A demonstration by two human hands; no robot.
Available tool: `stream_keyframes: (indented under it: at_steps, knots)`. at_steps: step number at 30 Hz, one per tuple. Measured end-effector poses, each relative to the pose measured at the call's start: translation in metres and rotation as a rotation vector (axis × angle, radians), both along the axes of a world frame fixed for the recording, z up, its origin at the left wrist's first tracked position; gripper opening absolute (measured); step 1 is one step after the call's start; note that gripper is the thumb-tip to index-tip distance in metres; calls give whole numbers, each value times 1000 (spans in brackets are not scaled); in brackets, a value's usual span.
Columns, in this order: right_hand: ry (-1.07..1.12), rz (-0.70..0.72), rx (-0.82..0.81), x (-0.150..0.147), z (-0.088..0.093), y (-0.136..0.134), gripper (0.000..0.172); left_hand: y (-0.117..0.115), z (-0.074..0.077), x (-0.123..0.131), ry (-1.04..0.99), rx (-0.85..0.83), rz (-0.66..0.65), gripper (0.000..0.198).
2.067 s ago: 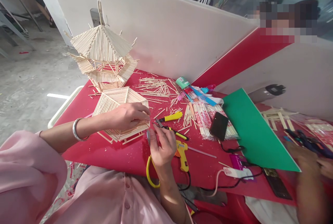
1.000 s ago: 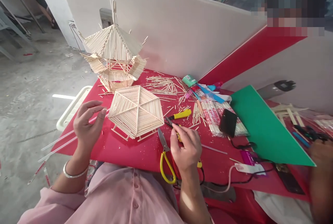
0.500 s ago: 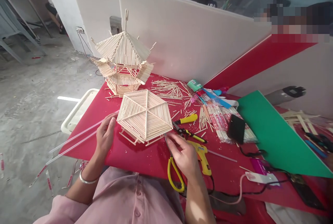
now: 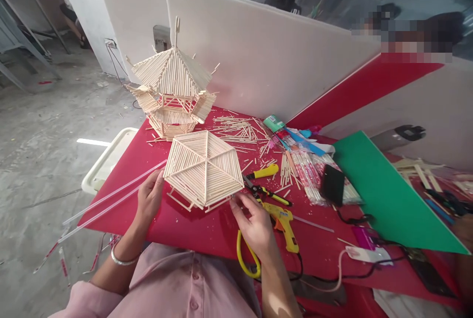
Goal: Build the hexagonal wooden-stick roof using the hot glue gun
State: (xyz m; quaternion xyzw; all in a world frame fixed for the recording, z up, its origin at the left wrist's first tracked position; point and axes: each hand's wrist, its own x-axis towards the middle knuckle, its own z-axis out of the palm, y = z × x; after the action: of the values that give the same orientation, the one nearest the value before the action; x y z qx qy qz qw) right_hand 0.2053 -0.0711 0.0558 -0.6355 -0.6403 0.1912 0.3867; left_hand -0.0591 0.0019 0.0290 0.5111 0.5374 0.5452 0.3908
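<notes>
A six-sided panel of pale sticks [image 4: 204, 168], with ribs meeting at its centre and a stick frame below it, lies at the near part of the red table. At its left corner my left hand [image 4: 150, 194] has its fingers closed on the edge. My right hand [image 4: 251, 217] pinches the lower right edge by the stick frame. Behind the panel stands a tiered stick pagoda [image 4: 173, 77] with a pointed roof. Close to my right hand lie a yellow glue gun [image 4: 283, 222], black and yellow pliers [image 4: 268, 194] and a yellow-handled knife [image 4: 264, 171].
Loose sticks [image 4: 240, 128] are scattered behind the panel. To the right are bagged sticks [image 4: 308, 175], a black phone [image 4: 332, 184] and a green board [image 4: 384, 190]. Clear glue sticks [image 4: 107, 200] cross the left table edge. A white partition [image 4: 258, 57] stands behind.
My left hand has closed on the panel's left corner, and my right hand has come up against its lower right edge. The view has shifted slightly.
</notes>
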Motion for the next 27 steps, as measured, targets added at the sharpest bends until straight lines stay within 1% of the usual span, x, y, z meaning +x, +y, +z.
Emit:
stream_keyframes:
  at_steps: [5, 11, 15, 20, 24, 27]
  knots:
    - [5, -12, 29, -5, 0, 0, 29, -5, -3, 0, -23, 3, -55, 44]
    - [18, -21, 0, -7, -1, 3, 31, -9, -5, -2, -14, 5, -41, 44]
    - [41, -13, -40, -10, -4, 9, 33, -14, -13, -6, -59, 11, 2, 39]
    - [29, -20, -36, -13, -7, 26, 35, -21, -23, -10, -91, 14, -1, 35]
    - [9, -13, 4, -11, -7, 37, 33, -26, -20, -8, -51, 41, -14, 38]
    - [18, -15, 13, -9, -9, 39, 34, -31, -17, -6, 0, 54, -26, 40]
